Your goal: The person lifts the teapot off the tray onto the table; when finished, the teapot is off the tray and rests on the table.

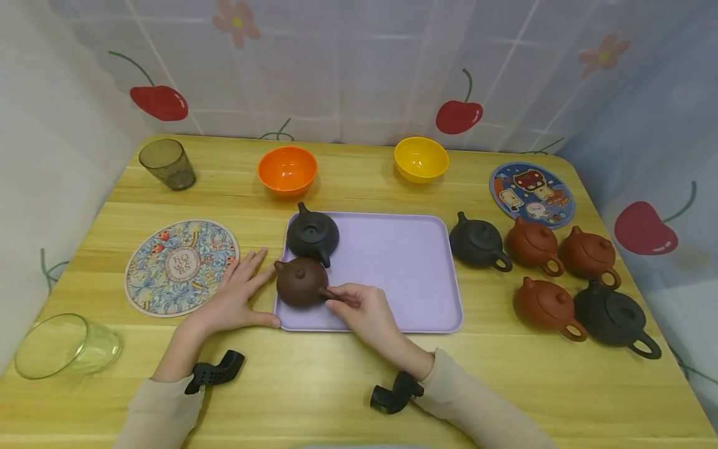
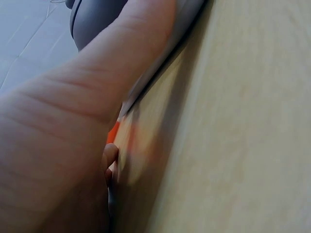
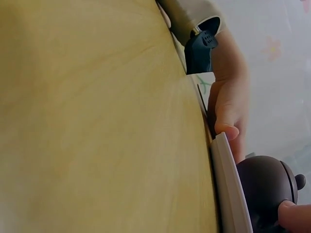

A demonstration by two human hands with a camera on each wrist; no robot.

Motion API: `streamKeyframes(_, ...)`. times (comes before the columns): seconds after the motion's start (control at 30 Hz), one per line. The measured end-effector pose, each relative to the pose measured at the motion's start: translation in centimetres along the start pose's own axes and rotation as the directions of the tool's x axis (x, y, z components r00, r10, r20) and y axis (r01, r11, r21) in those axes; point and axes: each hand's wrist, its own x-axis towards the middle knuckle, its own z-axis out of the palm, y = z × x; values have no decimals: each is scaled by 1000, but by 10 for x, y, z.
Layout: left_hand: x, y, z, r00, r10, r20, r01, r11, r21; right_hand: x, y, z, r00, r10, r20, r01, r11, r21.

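On the left part of a lilac tray (image 1: 392, 268) sits a dark brown teapot (image 1: 300, 284), its spout toward the left. My right hand (image 1: 364, 312) pinches that teapot's handle between thumb and fingers. A black teapot (image 1: 308, 234) stands just behind it on the tray, handle pointing toward the front. With fingers spread, my left hand (image 1: 238, 296) rests at the tray's left side, thumb at the near left corner. The right wrist view shows the brown teapot (image 3: 265, 187) close above the tray's rim (image 3: 228, 184), the left hand (image 3: 231, 107) beyond it.
Right of the tray stand several teapots, including a black one (image 1: 477, 242) and a reddish-brown one (image 1: 543, 305). An orange bowl (image 1: 287, 171) and a yellow bowl (image 1: 421, 160) are behind. A floral round mat (image 1: 168, 293), a dark glass (image 1: 171, 165) and a green glass (image 1: 98, 346) lie left.
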Motion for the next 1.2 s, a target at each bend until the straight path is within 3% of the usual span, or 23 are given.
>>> streamKeyframes(0.4, 0, 0, 0, 1000, 17, -23, -17, 1000, 5, 1, -7, 2, 999, 47, -6, -47, 999, -2)
streamKeyframes(0.67, 2, 0, -1, 1000, 9, -17, -9, 1000, 2, 0, -8, -2, 1000, -18, -25, 15, 995, -100)
streamKeyframes(0.93, 2, -2, 2, 1000, 18, -14, -18, 1000, -5, -11, -8, -20, 997, -72, -6, 72, 996, -47)
streamKeyframes(1.07, 2, -2, 2, 1000, 10, -17, -11, 1000, -5, -24, -15, -44, 989, -115, -87, 116, 993, -3)
streamKeyframes(1.2, 2, -3, 3, 1000, 8, -15, -8, 1000, 2, -43, -5, -77, 948, -176, -265, 204, 975, 86)
